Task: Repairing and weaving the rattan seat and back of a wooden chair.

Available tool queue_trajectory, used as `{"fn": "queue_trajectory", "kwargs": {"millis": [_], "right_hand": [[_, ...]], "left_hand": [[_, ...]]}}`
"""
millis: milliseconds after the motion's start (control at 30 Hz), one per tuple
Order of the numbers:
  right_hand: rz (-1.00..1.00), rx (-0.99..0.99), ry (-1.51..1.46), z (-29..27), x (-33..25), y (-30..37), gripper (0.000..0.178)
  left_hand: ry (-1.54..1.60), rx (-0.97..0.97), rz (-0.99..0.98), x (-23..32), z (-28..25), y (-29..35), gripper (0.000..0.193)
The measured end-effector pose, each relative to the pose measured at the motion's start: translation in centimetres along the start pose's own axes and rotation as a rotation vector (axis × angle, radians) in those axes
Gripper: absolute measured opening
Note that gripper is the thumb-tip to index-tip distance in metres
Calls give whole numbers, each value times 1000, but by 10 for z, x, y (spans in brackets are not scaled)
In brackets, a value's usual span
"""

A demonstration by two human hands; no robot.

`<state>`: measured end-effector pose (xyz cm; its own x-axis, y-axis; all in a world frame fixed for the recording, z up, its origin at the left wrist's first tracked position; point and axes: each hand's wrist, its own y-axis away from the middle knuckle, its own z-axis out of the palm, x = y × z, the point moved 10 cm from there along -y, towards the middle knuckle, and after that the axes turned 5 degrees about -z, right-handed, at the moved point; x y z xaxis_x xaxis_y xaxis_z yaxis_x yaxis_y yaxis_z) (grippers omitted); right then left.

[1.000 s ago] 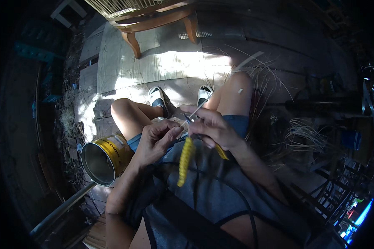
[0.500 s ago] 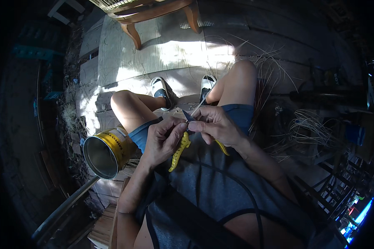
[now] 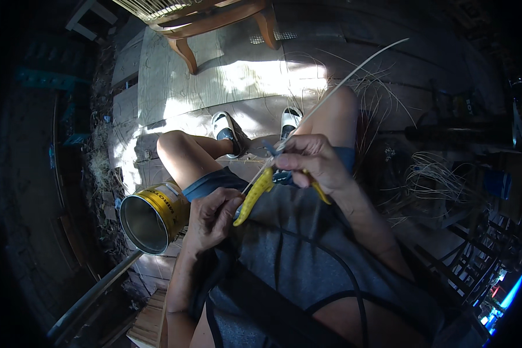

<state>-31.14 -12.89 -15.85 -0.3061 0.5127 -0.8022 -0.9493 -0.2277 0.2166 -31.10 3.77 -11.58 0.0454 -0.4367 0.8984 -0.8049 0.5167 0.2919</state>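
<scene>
Over my lap, my right hand point(image 3: 312, 161) is closed round yellow-handled pruning shears point(image 3: 256, 194), whose handles stand spread apart and whose dark blades point up and left. A long pale cane strand point(image 3: 343, 81) runs through the right fingers beside the blades, its far part curving up past my right knee. The strand's near end is pinched between the thumb and fingers of my left hand point(image 3: 213, 216), which sits lower left by the tip of one handle. Where the strand crosses the blades, my right fingers partly hide it.
A yellow metal bucket point(image 3: 163, 211) lies tipped beside my left leg, with a pole point(image 3: 98, 293) near its mouth. Ahead stands a wooden chair point(image 3: 214, 20) with a woven part. Loose cane strands point(image 3: 432, 180) are heaped on the right. A wooden box point(image 3: 148, 319) is at lower left.
My left hand has moved down and left, away from the right, pulling along the strand. The right hand with the shears has shifted slightly right and up; the strand's long far part now shows.
</scene>
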Motion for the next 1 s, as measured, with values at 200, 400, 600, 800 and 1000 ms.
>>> {"fn": "queue_trajectory", "kwargs": {"millis": [200,400,600,800,1000], "right_hand": [[30,32,30,-10,-11,-1,12],[4,27,-4,-18,-13,-8,11],[-212,200,-115,-85,-72,-1,10],[-598,591,62,-185,-182,39,22],[90,19,204,-52,-7,20,52]], "left_hand": [[14,18,-9,-2,-9,12,11],[-11,36,13,0,-14,13,11],[110,72,-123,-33,-35,34,13],[284,170,-192,-41,-40,0,14],[278,48,2,-7,-1,-73,18]]}}
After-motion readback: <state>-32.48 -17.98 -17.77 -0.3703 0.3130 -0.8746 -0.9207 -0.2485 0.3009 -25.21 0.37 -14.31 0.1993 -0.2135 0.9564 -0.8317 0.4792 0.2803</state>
